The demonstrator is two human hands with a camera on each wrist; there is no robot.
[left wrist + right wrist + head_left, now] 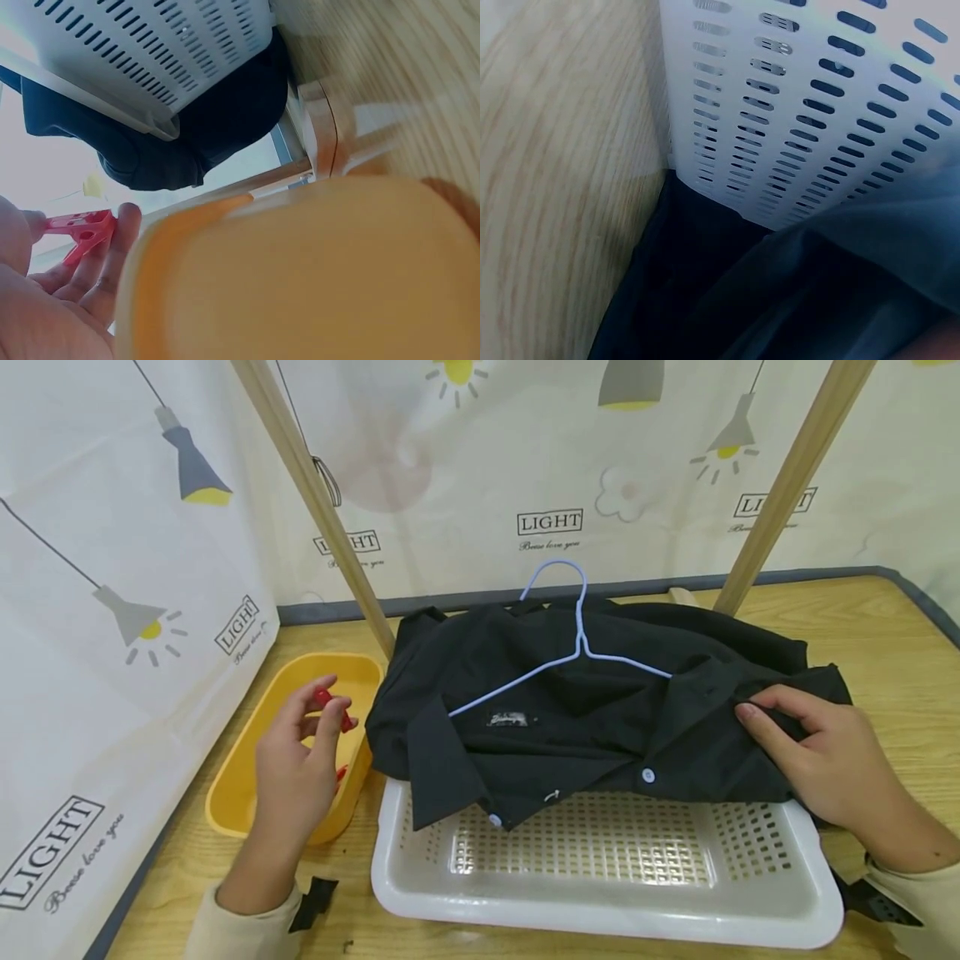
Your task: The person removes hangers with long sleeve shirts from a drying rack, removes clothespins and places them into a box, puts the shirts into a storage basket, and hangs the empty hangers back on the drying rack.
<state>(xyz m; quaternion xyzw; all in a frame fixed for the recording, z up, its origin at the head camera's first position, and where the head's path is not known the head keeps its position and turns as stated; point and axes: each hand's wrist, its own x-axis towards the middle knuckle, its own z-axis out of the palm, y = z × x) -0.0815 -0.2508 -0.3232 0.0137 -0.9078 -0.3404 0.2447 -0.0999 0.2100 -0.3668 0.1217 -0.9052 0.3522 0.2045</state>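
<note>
A black button shirt (570,727) lies draped over the back of a white basket (600,914), with a light blue hanger (580,618) inside its collar area. My left hand (296,760) pinches a red clothespin (84,227) between thumb and fingers, above the yellow bin (225,777). More red shows low in that bin, partly hidden behind the hand. At the shirt's right side, my right hand (832,752) pinches the black cloth between thumb and forefinger. Only a blurred edge of this hand appears in the right wrist view, beside the dark cloth (727,300).
Two wooden posts (322,510) (795,485) rise from the table behind the shirt. A printed cloth wall (465,468) stands at the back and left. The wooden tabletop (900,693) extends to the right of the shirt.
</note>
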